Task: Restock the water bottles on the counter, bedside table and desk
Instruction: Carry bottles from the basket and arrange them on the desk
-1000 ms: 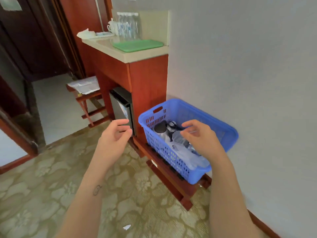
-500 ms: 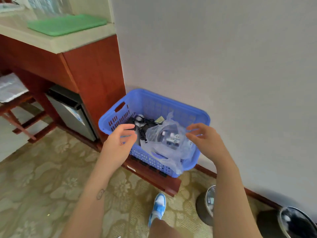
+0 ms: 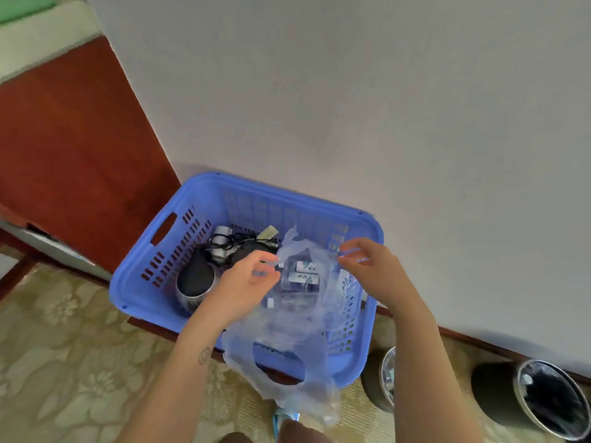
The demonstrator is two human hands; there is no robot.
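Head view: left hand [image 3: 246, 282] and right hand [image 3: 374, 270] pinch the plastic bag [image 3: 297, 334]; 2 bottles [image 3: 303, 272] inside seemingly lie crosswise.

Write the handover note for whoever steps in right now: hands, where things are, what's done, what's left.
Left hand pinches the clear plastic bag at its mouth; right hand pinches the opposite edge.
The bag lies in the blue basket, draped over its near rim; clear labelled items inside look like water bottles.
Done: no bottle lifted out yet.
Left: take bottles out, carry them to the counter, bedside table and desk; the last two are out of view.
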